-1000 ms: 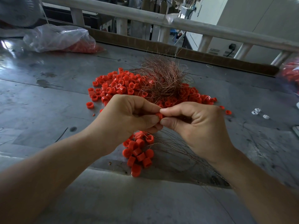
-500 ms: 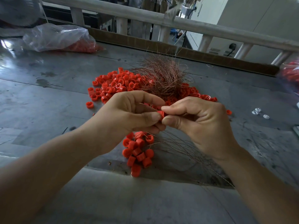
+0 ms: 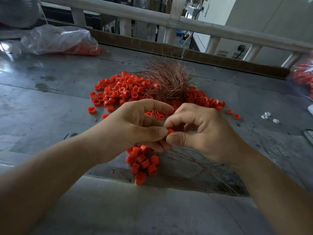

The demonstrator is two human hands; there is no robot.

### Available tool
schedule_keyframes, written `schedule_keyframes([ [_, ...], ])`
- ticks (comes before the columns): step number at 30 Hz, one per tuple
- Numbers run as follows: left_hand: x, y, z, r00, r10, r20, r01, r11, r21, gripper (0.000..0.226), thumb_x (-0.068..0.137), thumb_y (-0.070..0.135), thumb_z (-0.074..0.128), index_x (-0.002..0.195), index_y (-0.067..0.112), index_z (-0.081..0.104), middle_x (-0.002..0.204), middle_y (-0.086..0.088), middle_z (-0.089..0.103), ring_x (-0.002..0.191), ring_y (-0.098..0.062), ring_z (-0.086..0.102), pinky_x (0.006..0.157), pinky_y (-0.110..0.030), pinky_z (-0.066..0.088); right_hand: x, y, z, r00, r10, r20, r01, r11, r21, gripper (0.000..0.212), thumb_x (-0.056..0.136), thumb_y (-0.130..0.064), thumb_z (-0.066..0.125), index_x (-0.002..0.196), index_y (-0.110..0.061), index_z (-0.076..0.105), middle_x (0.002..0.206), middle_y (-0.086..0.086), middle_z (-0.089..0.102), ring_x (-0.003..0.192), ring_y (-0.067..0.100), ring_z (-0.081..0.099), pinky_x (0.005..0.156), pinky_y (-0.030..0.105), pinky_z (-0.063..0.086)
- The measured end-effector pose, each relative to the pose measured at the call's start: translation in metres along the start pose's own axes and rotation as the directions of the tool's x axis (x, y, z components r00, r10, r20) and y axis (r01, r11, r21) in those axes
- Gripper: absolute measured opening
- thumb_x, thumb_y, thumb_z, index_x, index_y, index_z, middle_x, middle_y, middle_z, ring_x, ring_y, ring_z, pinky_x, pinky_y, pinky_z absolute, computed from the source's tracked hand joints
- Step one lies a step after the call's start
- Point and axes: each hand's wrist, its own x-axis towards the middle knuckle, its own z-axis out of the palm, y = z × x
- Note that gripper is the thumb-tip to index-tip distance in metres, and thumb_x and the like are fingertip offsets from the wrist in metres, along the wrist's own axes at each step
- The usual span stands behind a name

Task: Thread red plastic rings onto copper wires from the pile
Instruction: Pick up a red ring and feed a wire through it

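1. Spreading over the surface (image 3: 50, 116), one pile (image 3: 118, 92) of rings lay beyond both hands, too many to count.
2. One wire tangle (image 3: 169, 82) sat on it, straight ahead.
3. Left hand (image 3: 132, 131) and right hand (image 3: 203, 133) met at the fingertips, neither nearer.
4. One threaded cluster (image 3: 144, 161), roughly a dozen rings, lay just below them, its wires running rightward toward the person.
5. One ring (image 3: 171, 131) was pinched between both hands; its bore direction couldn't be told.

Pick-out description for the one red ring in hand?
Above the grey table, left hand and right hand meet mid-frame. Between their fingertips sits the red ring. Unlike the pile behind and the cluster below, it alone is pinched.
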Motion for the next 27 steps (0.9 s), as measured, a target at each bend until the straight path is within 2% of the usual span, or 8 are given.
schedule_keyframes([
  [6, -0.002, 0.001, 0.008, 0.990, 0.132, -0.043, -0.121, 0.972, 0.199, 0.057, 0.062, 0.030, 0.078, 0.112, 0.029, 0.052, 0.078, -0.009, 0.073, 0.068, -0.022, 0.071, 0.062, -0.025, 0.056, -0.002, -0.002, 0.004, 0.996, -0.055, -0.069, 0.045, 0.989, -0.142, 0.011, 0.073, -0.010, 0.069, 0.079, -0.018, 0.063, 0.079, -0.007, 0.056, 0.073, 0.004, 0.054, 0.064, 0.012, 0.043],
  [9, -0.003, -0.002, 0.009, 0.989, 0.147, -0.028, -0.140, 0.976, 0.167, 0.052, 0.062, 0.027, 0.071, 0.111, 0.028, 0.052, 0.075, -0.009, 0.071, 0.064, -0.021, 0.070, 0.060, -0.026, 0.055, -0.003, -0.002, 0.008, 0.996, -0.064, -0.069, 0.050, 0.979, -0.197, 0.006, 0.074, -0.010, 0.066, 0.081, -0.009, 0.066, 0.078, -0.010, 0.052, 0.072, 0.003, 0.053, 0.065, 0.015, 0.044],
  [13, -0.005, -0.004, 0.011, 0.990, 0.136, -0.023, -0.131, 0.979, 0.154, 0.047, 0.067, 0.021, 0.069, 0.111, 0.026, 0.051, 0.072, -0.010, 0.070, 0.064, -0.022, 0.069, 0.059, -0.025, 0.055, -0.004, -0.002, 0.011, 0.996, -0.058, -0.070, 0.042, 0.975, -0.217, 0.008, 0.074, -0.008, 0.065, 0.082, -0.008, 0.067, 0.078, -0.014, 0.050, 0.071, 0.003, 0.052, 0.064, 0.015, 0.045],
  [17, -0.006, -0.004, 0.012, 0.988, 0.146, -0.044, -0.137, 0.977, 0.161, 0.049, 0.067, 0.014, 0.067, 0.110, 0.028, 0.050, 0.071, -0.010, 0.070, 0.065, -0.024, 0.070, 0.060, -0.026, 0.056, -0.004, -0.003, 0.012, 0.993, -0.076, -0.087, 0.055, 0.972, -0.228, 0.009, 0.073, -0.011, 0.063, 0.082, -0.010, 0.067, 0.079, -0.016, 0.050, 0.070, 0.001, 0.052, 0.065, 0.012, 0.042],
  [19, -0.006, -0.002, 0.013, 0.987, 0.154, -0.050, -0.145, 0.979, 0.145, 0.047, 0.070, 0.014, 0.070, 0.111, 0.027, 0.050, 0.072, -0.010, 0.070, 0.065, -0.022, 0.069, 0.061, -0.028, 0.056, -0.003, -0.003, 0.010, 0.993, -0.079, -0.091, 0.058, 0.975, -0.213, 0.009, 0.074, -0.012, 0.064, 0.082, -0.010, 0.067, 0.079, -0.012, 0.052, 0.071, 0.004, 0.052, 0.065, 0.014, 0.044],
  [23, -0.004, 0.001, 0.010, 0.988, 0.133, -0.082, -0.126, 0.988, 0.092, 0.051, 0.064, 0.020, 0.074, 0.110, 0.021, 0.053, 0.073, -0.012, 0.070, 0.064, -0.020, 0.069, 0.059, -0.024, 0.054, -0.001, -0.002, 0.010, 0.985, -0.081, -0.155, 0.058, 0.987, -0.149, 0.010, 0.071, -0.019, 0.069, 0.079, -0.015, 0.067, 0.077, -0.006, 0.056, 0.071, 0.004, 0.054, 0.064, 0.012, 0.042],
  [27, 0.000, 0.004, 0.003, 0.982, 0.115, -0.149, -0.116, 0.993, 0.008, 0.045, 0.058, 0.017, 0.079, 0.099, 0.016, 0.061, 0.068, -0.010, 0.069, 0.058, -0.019, 0.067, 0.052, -0.022, 0.052, -0.001, -0.003, 0.012, 0.987, -0.035, -0.159, 0.029, 0.999, -0.040, 0.030, 0.064, -0.034, 0.074, 0.092, -0.033, 0.060, 0.084, -0.008, 0.060, 0.079, 0.003, 0.058, 0.068, 0.017, 0.049],
])
